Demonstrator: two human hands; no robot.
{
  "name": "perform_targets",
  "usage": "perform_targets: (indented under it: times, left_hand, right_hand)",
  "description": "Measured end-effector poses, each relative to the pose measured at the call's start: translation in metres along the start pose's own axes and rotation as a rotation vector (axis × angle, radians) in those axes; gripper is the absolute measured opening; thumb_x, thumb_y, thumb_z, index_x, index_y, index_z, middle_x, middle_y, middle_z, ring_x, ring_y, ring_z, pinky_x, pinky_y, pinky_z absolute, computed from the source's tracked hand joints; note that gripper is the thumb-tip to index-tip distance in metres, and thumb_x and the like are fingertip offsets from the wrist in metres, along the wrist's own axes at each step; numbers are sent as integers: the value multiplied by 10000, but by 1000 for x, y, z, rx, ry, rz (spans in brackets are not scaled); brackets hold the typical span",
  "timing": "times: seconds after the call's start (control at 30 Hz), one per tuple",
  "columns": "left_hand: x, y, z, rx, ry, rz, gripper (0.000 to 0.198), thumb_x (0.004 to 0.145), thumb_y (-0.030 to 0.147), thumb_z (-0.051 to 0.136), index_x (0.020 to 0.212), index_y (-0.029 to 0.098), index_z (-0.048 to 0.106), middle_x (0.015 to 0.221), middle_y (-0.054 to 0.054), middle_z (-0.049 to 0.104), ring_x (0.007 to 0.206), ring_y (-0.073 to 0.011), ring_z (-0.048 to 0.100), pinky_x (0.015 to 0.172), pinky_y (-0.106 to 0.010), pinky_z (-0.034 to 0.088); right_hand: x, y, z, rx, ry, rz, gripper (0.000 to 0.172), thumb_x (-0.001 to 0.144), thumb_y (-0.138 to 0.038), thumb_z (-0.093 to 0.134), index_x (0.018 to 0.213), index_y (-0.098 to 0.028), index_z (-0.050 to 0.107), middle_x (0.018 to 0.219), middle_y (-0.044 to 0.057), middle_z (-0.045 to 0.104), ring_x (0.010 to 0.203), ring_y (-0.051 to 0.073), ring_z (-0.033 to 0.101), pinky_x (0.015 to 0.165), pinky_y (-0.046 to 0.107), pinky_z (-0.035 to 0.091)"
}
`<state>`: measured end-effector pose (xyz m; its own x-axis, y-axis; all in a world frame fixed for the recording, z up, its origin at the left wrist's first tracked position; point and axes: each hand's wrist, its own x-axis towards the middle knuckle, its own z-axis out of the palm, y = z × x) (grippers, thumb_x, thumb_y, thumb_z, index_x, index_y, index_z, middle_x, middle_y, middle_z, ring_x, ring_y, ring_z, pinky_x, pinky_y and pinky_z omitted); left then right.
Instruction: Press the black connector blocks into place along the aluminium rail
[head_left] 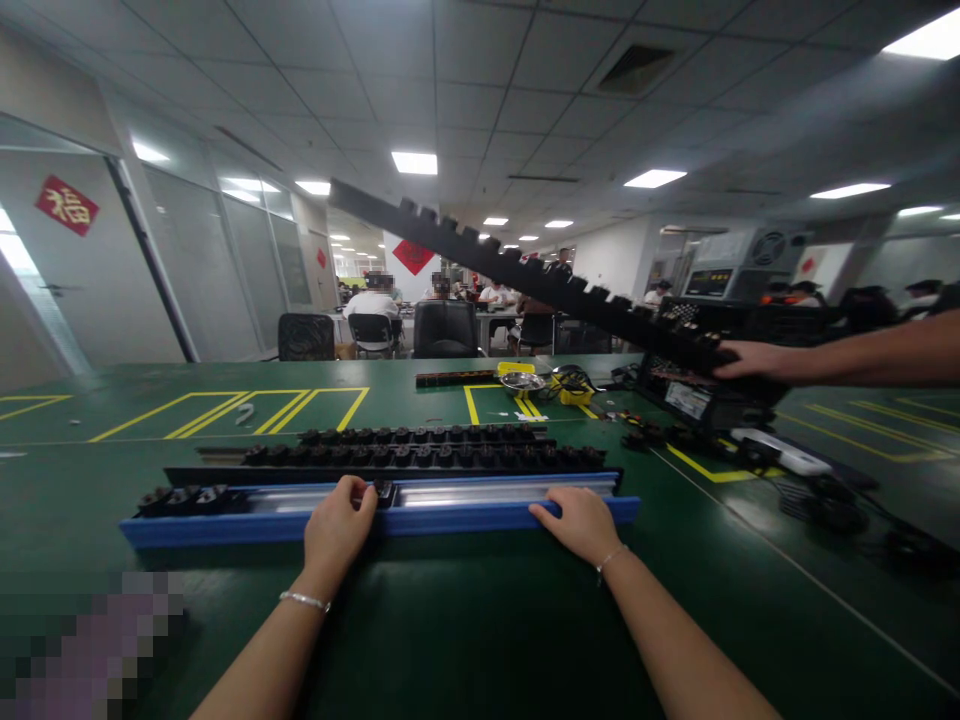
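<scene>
A long blue rail fixture (pixel 465 520) with a silver channel lies across the green table in front of me. A row of small black parts fills its left end (pixel 187 497). My left hand (pixel 339 525) rests on the rail, fingers curled and pinching a small black part (pixel 384 490) in the channel. My right hand (pixel 579 520) lies flat on the blue edge further right, fingers together, holding nothing. Behind the rail sit two black strips (pixel 424 447) loaded with rows of black parts.
A co-worker's arm (pixel 847 360) reaches in from the right, gripping a long black notched strip (pixel 525 275) raised diagonally over the table. Black trays, a white device (pixel 772 450), cables, a metal bowl (pixel 523 381) and yellow tape lie beyond. Seated people and chairs fill the background.
</scene>
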<state>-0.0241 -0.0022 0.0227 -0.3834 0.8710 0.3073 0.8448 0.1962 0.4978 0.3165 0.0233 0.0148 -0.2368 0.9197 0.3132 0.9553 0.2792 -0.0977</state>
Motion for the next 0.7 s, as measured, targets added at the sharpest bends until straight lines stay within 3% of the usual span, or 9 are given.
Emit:
perform_targets:
  times: [0.7]
  left_hand:
    - [1, -5, 3, 17, 23, 32, 247, 824, 410, 377, 802, 239, 554, 673, -2, 620, 664, -180, 588, 542, -243, 318]
  right_hand:
    - [1, 2, -2, -27, 7, 5, 429, 831, -550, 394, 661, -211, 594, 738, 26, 658, 699, 170, 569, 604, 273, 287]
